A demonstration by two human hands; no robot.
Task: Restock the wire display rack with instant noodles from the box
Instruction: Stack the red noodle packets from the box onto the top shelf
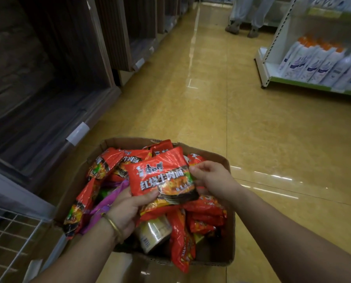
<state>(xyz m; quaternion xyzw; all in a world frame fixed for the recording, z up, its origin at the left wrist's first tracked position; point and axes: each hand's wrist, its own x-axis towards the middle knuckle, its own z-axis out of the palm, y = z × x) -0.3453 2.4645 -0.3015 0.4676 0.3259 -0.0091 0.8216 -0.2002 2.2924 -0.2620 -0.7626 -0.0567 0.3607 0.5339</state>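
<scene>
head view: the restock looks far from finished, as a judgement; the box (pixel 231 237) sits on the floor just beside the wire rack (pixel 9 235) and is heaped with red packets, a purple packet (pixel 109 201) and a tin (pixel 154 233) among them; only a corner of the rack's white grid shows at the lower left, and no noodles can be seen in that part, so how much is already shelved cannot be told; what is left is to carry this packet, and then the rest of the heap, across to the rack.

one noodle packet (pixel 162 176) is lifted just above the heap, over the middle of the box, held by both hands; the left hand (pixel 127 211) has its grip closed on the near lower edge, thumb on the printed face and fingers hidden beneath; the right hand (pixel 211 178) pinches the right edge between thumb and fingertips, its grip narrow and closed on the wrapper.

the packet's printed face is turned up toward the camera; its long axis runs left to right, along the line of print, tilted so the right end rises away from the person; its top edge points up the aisle, its bottom edge toward the person.
</scene>
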